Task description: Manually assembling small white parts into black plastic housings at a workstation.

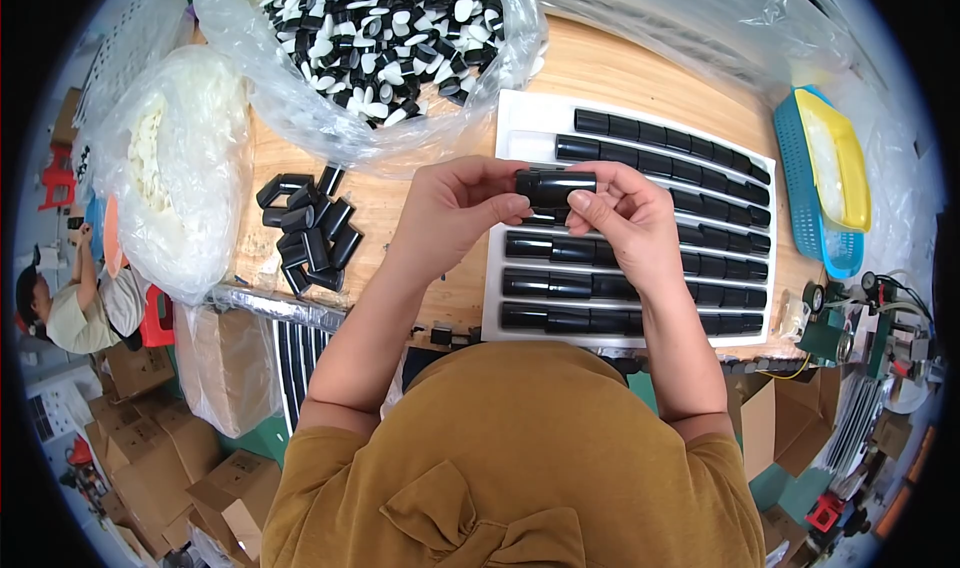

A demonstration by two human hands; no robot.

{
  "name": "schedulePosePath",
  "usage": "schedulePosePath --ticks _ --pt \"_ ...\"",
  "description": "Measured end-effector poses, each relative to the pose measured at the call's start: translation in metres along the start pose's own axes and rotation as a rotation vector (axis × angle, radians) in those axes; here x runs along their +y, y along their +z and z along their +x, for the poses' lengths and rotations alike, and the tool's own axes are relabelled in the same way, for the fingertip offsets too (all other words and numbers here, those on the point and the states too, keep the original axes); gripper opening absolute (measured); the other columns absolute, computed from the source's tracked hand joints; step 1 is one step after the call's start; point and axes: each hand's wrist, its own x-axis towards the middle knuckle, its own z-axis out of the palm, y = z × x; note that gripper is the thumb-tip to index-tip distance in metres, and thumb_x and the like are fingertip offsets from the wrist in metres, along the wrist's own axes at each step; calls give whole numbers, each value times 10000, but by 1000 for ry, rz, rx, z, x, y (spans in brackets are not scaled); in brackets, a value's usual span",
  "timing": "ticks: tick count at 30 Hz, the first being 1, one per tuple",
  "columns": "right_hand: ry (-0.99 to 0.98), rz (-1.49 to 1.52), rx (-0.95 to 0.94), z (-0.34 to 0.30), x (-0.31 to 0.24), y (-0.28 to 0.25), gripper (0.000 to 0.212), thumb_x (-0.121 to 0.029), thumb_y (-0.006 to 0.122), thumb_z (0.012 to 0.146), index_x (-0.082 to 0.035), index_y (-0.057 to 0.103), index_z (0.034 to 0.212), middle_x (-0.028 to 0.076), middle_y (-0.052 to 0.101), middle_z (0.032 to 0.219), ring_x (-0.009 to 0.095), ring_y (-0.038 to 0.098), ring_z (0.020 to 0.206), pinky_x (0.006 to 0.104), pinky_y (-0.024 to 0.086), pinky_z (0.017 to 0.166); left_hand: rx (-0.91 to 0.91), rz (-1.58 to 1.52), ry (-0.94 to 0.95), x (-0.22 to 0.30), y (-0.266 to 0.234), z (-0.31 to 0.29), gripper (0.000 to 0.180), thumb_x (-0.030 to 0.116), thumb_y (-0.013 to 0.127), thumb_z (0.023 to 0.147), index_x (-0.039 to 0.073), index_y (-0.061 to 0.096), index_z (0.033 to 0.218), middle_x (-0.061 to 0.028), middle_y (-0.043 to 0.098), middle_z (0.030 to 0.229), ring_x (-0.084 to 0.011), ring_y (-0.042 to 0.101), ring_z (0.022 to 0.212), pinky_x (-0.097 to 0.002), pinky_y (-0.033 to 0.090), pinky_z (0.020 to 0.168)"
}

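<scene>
Above the white tray (pixel 527 116), my left hand (pixel 438 213) and my right hand (pixel 637 220) pinch a short glossy black tube (pixel 568 181) between them. It lies level, left fingers on a darker end section and right thumb and fingers on the shiny end. Whether that end section is a separate cap, I cannot tell. Rows of similar black tubes (pixel 570 286) lie side by side in the tray under my hands. To the left of my left hand, a loose heap of black tubes (pixel 312 236) rests on the wooden table (pixel 455 293).
A large clear bag (pixel 225 13) at the back holds many black and white pieces. Left of it sits a bag of whitish parts (pixel 160 168). Blue and yellow baskets (pixel 850 183) and a small machine (pixel 865 318) stand at right. A co-worker (pixel 75 303) is at far left.
</scene>
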Motion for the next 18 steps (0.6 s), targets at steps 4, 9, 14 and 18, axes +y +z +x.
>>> schedulePosePath --ticks 4,9,14,18 --pt "-23 16 27 -2 -1 4 242 -28 638 882 38 618 1114 43 643 753 78 606 669 204 518 627 -30 21 24 2 3 0 291 -46 676 816 -45 617 1101 -96 669 934 -146 669 819 -254 555 726" --pt "-31 23 20 -5 -2 5 247 -25 637 883 47 613 1118 52 645 748 87 610 650 207 519 612 -65 -33 45 3 4 -2 278 -39 671 822 -52 606 1092 -98 670 917 -162 674 803 -257 550 710" --pt "-39 29 54 -7 3 6 250 -31 639 884 45 616 1121 57 649 730 92 614 627 210 520 594 -53 -36 26 2 8 -1 252 -37 673 822 -51 609 1066 -85 658 885 -163 674 772 -256 551 685" --pt "-18 41 50 -7 6 7 248 -42 653 879 43 627 1110 58 656 725 93 618 624 209 522 596 -54 -30 42 1 9 0 240 -36 672 823 -48 610 1054 -87 661 881 -165 676 760 -253 552 665"
